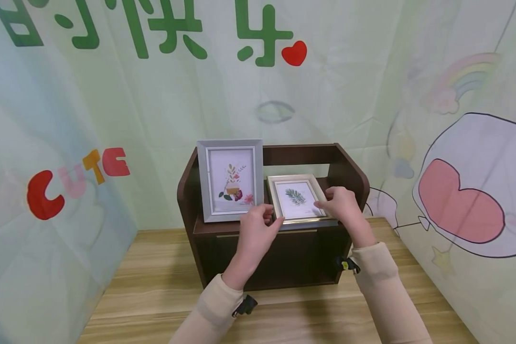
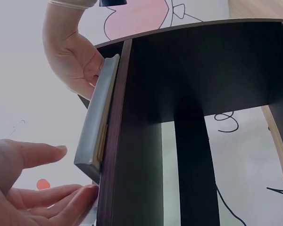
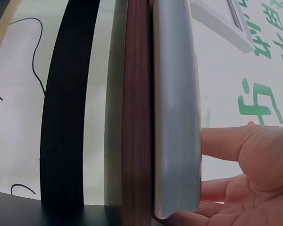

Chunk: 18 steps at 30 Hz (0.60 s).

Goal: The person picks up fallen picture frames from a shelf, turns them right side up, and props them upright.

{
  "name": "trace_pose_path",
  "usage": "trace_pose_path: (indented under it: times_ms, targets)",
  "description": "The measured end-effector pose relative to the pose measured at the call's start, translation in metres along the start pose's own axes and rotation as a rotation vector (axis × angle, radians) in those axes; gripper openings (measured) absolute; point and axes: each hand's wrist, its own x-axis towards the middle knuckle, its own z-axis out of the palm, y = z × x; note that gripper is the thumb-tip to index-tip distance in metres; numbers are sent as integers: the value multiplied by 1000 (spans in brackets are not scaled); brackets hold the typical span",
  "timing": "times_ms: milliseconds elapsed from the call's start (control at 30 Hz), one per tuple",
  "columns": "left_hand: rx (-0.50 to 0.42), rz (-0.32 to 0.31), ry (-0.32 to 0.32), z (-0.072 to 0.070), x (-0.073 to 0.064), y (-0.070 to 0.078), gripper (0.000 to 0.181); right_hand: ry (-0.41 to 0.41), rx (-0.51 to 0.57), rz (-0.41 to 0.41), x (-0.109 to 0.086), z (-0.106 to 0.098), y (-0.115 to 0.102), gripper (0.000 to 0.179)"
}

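A: Where is the small frame (image 1: 297, 199) just now?

B: Lying flat on the top board of the dark shelf (image 1: 348, 167), right half, close to the front edge. The big grey frame (image 1: 230, 180) stands upright beside it, at nine o'clock from it.

A: And the hands?

B: The left hand (image 1: 255, 227) is at the small frame's seven o'clock corner. In the left wrist view its fingers (image 2: 35, 153) lie fairly straight, tips at the frame's edge, so I'd call it relaxed and touching, not gripping. The right hand (image 1: 341, 203) is on the four o'clock corner with fingers curled over the rim; the right wrist view shows its fingers (image 3: 226, 143) laid against the frame's face.

A: How would you handle the frame well from here?

B: My judgement: get the left thumb and fingers properly round the edge so both sides carry it evenly. Tip the front edge up slowly, keeping the far edge on the board as a pivot. Watch the nine o'clock side, since the grey frame stands just beside it and a sideways swing could knock it over.
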Motion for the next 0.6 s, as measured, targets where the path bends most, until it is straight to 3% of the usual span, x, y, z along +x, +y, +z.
trace_pose_path:
  times_ms: [300,433,600]
  targets:
    - [16,-50,-66,6,0,1,35,8,-17,-23,0,0,3,50]
    - [40,-35,-52,8,-1,3,36,19,-24,-22,-1,0,3,47]
    - [64,-24,10,13,-2,2,35,36,-12,-7,-1,0,2,46]
